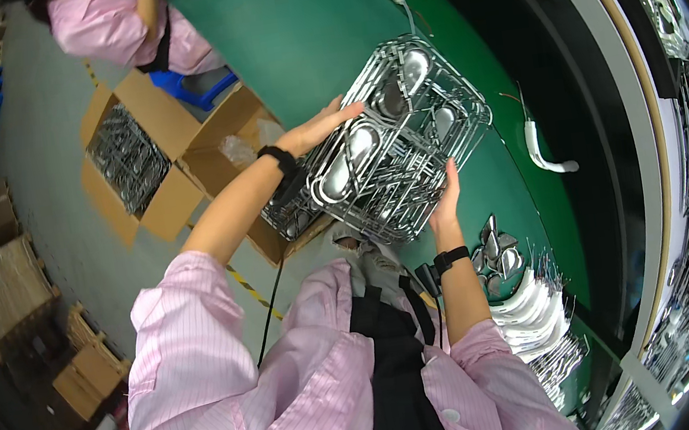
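Observation:
In front of me is a wire basket (469, 103) of shiny metal rods, with smooth silvery oval parts (353, 164) and many thin metal pieces inside. My left hand (317, 129) has hold of its left side, fingers stretched along the upper rim. Against the near right side presses my right hand (445, 196), its fingers partly hidden by the basket. The basket is tilted above the green table (295, 39). Just beside it on the left, more metal wirework (297, 218) shows over an open cardboard box (266, 247).
Another carton (162, 121) of metal parts stands on the floor. White curved handles (531, 312) and dark glossy pieces (497, 249) lie at the right. Single curved handles (547, 155) rest farther off. A person in pink (107, 29) is at the far left.

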The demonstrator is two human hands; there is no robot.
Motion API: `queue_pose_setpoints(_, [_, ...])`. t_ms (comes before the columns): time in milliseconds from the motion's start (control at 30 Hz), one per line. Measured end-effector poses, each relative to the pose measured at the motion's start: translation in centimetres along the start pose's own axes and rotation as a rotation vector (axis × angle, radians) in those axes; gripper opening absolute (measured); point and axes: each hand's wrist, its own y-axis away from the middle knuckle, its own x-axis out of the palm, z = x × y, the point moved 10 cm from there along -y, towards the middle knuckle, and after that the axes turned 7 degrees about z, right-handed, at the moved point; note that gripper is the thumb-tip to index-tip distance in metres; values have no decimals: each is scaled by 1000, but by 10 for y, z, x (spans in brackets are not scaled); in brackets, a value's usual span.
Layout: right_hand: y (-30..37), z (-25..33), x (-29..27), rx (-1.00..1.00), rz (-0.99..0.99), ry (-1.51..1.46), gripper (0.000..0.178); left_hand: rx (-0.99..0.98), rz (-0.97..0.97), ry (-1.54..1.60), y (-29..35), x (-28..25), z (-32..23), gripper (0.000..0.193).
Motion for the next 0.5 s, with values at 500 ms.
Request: queue_pose_setpoints(500, [116,-132,-26,492,361,-21,42,-59,-444,288,248,90,112,86])
